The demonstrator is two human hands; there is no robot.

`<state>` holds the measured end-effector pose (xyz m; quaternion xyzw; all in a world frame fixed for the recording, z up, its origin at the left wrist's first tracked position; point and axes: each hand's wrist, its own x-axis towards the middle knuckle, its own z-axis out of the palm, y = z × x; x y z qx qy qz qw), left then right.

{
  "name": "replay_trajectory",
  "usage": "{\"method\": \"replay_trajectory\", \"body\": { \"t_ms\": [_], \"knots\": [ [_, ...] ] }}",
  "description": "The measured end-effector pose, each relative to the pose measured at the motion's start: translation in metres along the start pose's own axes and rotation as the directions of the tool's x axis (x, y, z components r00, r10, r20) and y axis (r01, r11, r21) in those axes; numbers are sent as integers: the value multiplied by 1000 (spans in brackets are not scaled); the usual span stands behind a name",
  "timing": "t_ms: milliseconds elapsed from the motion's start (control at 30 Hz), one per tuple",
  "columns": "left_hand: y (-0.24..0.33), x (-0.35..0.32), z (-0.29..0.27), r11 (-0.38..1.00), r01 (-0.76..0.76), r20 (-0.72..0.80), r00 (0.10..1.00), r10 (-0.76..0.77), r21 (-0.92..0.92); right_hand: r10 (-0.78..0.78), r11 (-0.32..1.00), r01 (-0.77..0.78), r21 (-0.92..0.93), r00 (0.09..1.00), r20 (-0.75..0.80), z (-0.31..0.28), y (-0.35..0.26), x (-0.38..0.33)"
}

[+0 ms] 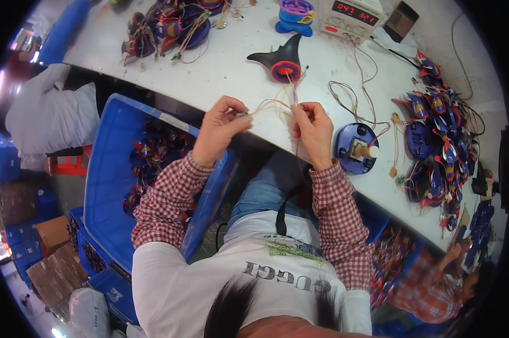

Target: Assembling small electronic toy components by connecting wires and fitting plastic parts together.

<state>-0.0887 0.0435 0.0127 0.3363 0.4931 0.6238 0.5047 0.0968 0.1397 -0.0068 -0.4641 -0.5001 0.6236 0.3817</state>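
Between my hands run several thin wires (274,102) that lead up to a black, fin-shaped plastic part (277,59) with a red and blue round base, lying on the table. My left hand (221,127) pinches a wire end at the table's front edge; the small piece at its fingertips is hard to make out. The fingers of my right hand (312,128) are closed on the wire bundle below the part. Right of that hand lies a round blue base (356,149) with a pale motor-like piece in its middle and wires attached.
A power supply (350,16) with a red display stands at the back, beside a blue and purple pot (295,16). Wired assemblies are heaped at the back left (170,28) and right (443,132). A blue crate (110,186) is at my left. Other people sit on both sides.
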Motion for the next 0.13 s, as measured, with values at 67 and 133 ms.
{"method": "replay_trajectory", "body": {
  "t_ms": [67, 133],
  "knots": [
    [-3, -5, 6, 999, -44, 52, 998, 43, 19, -2, 1000, 2, 0, 1000, 17, -1, 0, 0],
    [-8, -11, 7, 991, -128, 171, 978, 119, 43, -6, 1000, 6, -5, 999, 36, -2, 0, 0]
  ]
}}
